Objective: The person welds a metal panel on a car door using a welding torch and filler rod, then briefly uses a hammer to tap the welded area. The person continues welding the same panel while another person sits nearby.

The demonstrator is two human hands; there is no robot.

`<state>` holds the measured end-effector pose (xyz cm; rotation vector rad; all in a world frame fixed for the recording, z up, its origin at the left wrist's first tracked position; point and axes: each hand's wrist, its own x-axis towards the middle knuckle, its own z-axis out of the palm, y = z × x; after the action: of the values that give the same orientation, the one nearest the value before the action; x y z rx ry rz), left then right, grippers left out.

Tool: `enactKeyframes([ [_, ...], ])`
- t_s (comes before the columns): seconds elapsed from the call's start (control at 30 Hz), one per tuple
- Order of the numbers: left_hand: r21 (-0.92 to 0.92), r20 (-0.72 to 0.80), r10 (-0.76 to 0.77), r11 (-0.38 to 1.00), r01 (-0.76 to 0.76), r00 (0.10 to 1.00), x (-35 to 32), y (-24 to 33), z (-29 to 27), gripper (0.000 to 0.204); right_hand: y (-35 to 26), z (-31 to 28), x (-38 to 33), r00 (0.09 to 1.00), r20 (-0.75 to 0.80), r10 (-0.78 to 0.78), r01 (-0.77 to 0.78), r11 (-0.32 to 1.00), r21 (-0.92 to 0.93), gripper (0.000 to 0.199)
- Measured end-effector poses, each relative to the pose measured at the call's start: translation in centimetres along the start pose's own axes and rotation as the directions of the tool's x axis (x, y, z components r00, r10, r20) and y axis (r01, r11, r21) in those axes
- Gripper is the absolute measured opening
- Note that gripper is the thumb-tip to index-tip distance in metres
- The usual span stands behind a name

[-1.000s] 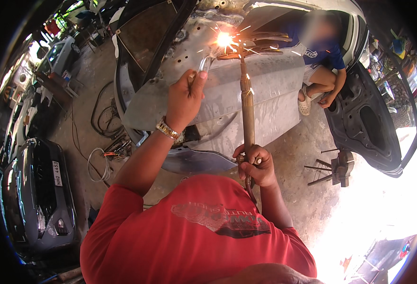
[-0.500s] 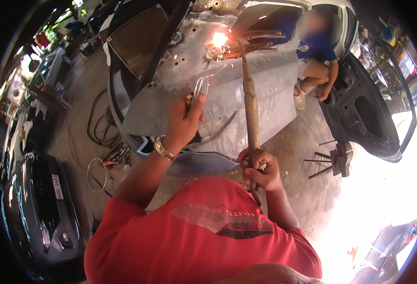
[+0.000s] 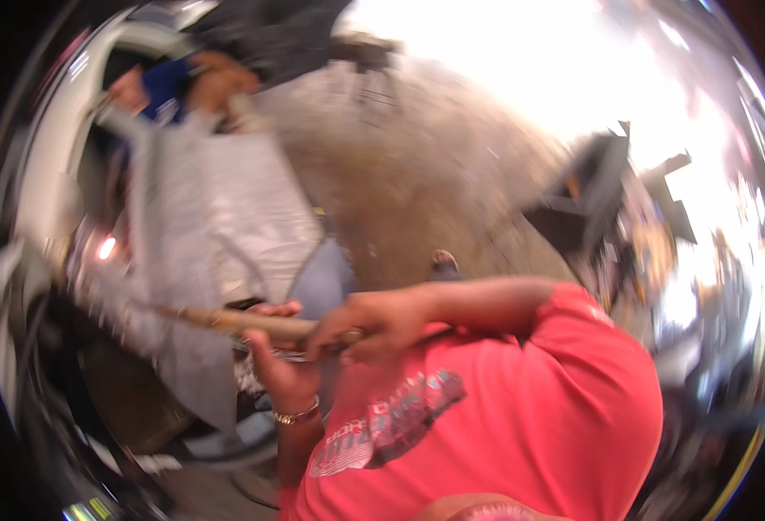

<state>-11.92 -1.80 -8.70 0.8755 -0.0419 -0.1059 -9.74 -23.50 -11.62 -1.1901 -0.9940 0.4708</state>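
My right hand (image 3: pixel 369 323) is closed round the rear of a brass-coloured gas torch (image 3: pixel 217 319). The torch lies almost level across my front, its tip pointing left toward the car body. Just behind the torch is my left hand (image 3: pixel 288 369), with a gold-coloured bracelet at the wrist. Its thumb stands out on the near side and its fingers stretch out on the far side. Blur hides whether it touches the torch, and no wire shows in it. A small spot glows orange (image 3: pixel 106 248) on the car body beyond the tip. The grey car panel (image 3: pixel 252 208) lies past my hands.
A person in blue (image 3: pixel 170 91) sits by the car's far end. A metal stand (image 3: pixel 365 54) is near the dark door panel (image 3: pixel 265 39) at the top. Dark angular metal parts (image 3: pixel 586 195) stand at the right on the concrete floor (image 3: pixel 408 191).
My view has swung right, so the car now lies to the left. The bright flame and sparks have shrunk to a glowing spot. The torch has come away, and my left hand has moved beside it.
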Motion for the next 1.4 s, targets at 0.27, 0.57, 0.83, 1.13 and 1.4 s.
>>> enactKeyframes([
  [0.27,0.154,0.051,-0.271,0.953,0.260,0.961,-4.7,-3.9,6.1,0.050,-5.3,8.7,-12.3,0.820,-0.571,0.033,-0.107,0.989,-0.097,0.072],
  [0.57,0.434,-0.202,-0.062,0.889,0.146,0.977,-7.5,-5.8,5.3,0.041,4.8,13.9,-49.8,-0.519,-0.833,0.192,-0.520,0.703,0.486,0.040],
  [0.83,0.823,-0.187,-0.265,0.483,0.298,0.946,-11.6,-9.4,2.9,0.015,12.6,31.8,-82.1,-0.752,-0.594,0.286,-0.384,0.543,0.747,0.071],
  [1.13,0.775,-0.297,-0.115,0.551,0.310,0.948,-25.1,-3.9,-9.8,0.020,8.9,24.0,-82.7,-0.982,-0.075,0.172,-0.010,0.349,0.937,0.038],
  [1.4,0.589,-0.528,0.186,0.783,0.200,0.828,-32.7,4.9,-21.2,0.019,7.1,29.7,-64.7,-0.937,-0.312,0.158,-0.280,0.194,0.940,0.021],
])
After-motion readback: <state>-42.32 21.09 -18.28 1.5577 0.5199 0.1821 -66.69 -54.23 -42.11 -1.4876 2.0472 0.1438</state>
